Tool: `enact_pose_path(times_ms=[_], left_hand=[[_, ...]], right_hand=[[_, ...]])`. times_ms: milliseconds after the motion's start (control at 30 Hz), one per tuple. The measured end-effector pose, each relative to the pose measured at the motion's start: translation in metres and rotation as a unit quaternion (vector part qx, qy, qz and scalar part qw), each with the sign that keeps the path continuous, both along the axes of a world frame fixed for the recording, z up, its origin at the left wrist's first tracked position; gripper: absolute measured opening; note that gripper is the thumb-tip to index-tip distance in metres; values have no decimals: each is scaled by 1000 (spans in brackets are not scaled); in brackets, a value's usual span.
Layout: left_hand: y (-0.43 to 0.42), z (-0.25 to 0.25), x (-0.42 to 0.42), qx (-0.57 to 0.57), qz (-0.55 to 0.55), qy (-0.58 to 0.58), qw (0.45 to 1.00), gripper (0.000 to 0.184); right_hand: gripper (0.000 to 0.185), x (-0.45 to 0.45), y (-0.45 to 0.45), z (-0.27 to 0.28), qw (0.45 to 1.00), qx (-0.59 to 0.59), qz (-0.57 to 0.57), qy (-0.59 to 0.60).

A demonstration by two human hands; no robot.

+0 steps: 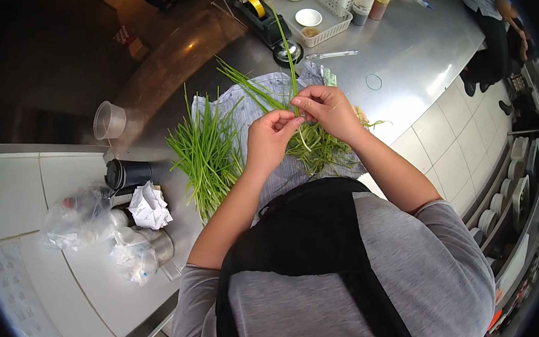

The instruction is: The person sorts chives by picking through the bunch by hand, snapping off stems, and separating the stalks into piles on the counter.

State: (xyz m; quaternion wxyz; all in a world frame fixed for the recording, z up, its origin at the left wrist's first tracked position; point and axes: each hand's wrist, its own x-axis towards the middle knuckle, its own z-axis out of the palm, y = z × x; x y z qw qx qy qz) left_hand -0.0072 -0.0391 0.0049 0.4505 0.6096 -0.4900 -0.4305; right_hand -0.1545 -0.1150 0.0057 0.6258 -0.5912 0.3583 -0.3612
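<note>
My left hand [268, 135] and my right hand [327, 111] meet over the table, fingers pinched on a slim spring onion [292, 65]. Its green leaf points away from me, and its pale end hangs below my fingers. To the left lies a large heap of green stalks [208, 157] on a grey striped cloth [238, 95]. A smaller bunch of stalks [247, 85] rests on the cloth beyond my left hand. Beneath my right hand is a tangled pile of limp green trimmings [322, 151], partly hidden by my wrist.
Along the back stand a tape dispenser [264, 20], a bell [287, 52], a pen [331, 54] and a white basket [337, 27] with small dishes. A rubber band [373, 82] lies at right. On the left are a clear cup [109, 120] and crumpled paper [149, 206]. Another person [489, 21] stands at far right.
</note>
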Motion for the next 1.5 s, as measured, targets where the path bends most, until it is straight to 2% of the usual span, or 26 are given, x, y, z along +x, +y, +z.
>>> enact_pose_path(times_ms=[200,433,600,1067,1167,1233,1267,1300,1333,1367,1400,1467,1500], left_hand=[[6,-6,-5,15,1,108,994,11],[23,-16,1,29,-6,108,994,10],[40,-11,12,89,-33,54,994,8],[85,10,52,65,36,-27,997,8],[97,21,73,58,47,-63,995,8],[106,39,86,48,38,-145,987,8],[111,50,93,51,43,-143,987,8],[116,60,100,65,-3,-206,976,8],[121,65,109,80,-51,-268,959,8],[127,66,118,80,-60,-309,946,7],[133,63,127,84,-55,-307,946,7],[143,50,144,155,73,-163,972,8],[142,45,148,133,105,-193,966,10]], right_hand=[[16,-7,5,-5,1000,27,-9,-8],[14,-5,3,-1,996,76,-13,-51],[11,-10,-8,8,991,98,-23,-87],[8,-21,-31,36,986,99,-32,-134],[8,-31,-31,38,994,49,35,-90],[8,-38,-26,38,982,-105,126,99],[8,-38,-23,35,981,-103,132,100],[8,-37,-20,29,939,-279,146,140],[8,-37,-16,23,864,-447,154,173],[10,-40,-11,17,855,-434,162,232],[10,-42,-12,10,855,-433,168,230],[11,-45,-13,-4,821,-454,138,319],[11,-45,-12,-11,821,-453,142,317]])
